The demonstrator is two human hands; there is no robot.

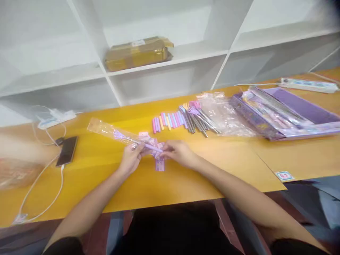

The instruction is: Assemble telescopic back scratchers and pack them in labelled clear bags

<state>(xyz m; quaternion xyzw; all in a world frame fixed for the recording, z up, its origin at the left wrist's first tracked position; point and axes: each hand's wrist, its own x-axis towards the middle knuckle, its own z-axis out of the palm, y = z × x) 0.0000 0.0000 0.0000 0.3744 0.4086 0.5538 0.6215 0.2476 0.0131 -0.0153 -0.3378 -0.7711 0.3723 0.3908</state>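
A purple-handled back scratcher with a hand-shaped purple head lies inside a long clear plastic sleeve. My left hand is closed round its middle, where the metal rod meets the handle. At the handle's right end, my right hand pinches the tip. Small pink and purple printed cards lie on the table beneath and between the hands. Beyond them is a row of pink, purple, yellow and blue handles. Several metal rods with coloured hand-shaped heads are piled to its right.
Clear plastic bags and an open purple box of packed items lie at the right. A phone with white cables and a power strip are at the left. A taped brown package sits on the shelf.
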